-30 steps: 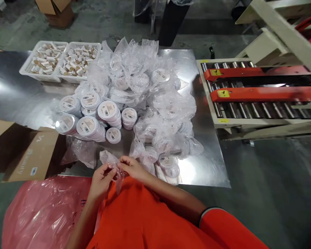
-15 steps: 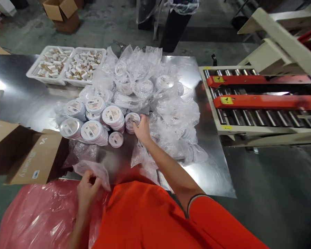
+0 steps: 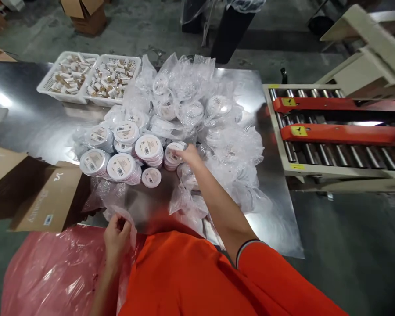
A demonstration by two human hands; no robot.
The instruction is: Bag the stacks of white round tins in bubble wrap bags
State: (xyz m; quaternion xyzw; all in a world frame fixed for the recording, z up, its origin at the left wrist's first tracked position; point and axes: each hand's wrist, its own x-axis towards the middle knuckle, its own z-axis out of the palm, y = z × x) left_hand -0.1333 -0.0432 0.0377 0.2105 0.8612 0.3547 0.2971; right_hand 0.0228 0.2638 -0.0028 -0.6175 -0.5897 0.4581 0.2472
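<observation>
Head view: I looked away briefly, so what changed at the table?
The right hand left the clear plastic film and reached forward onto the small stack of round labelled cases. The left hand moved left toward the red plastic bag, keeping hold of the film. The other stacks, the bagged cases and the white baskets stayed put.

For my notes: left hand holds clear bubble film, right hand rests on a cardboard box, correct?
No: the head view shows the right hand on a stack of round labelled containers, not a box; the left hand holds the clear bubble film.
</observation>
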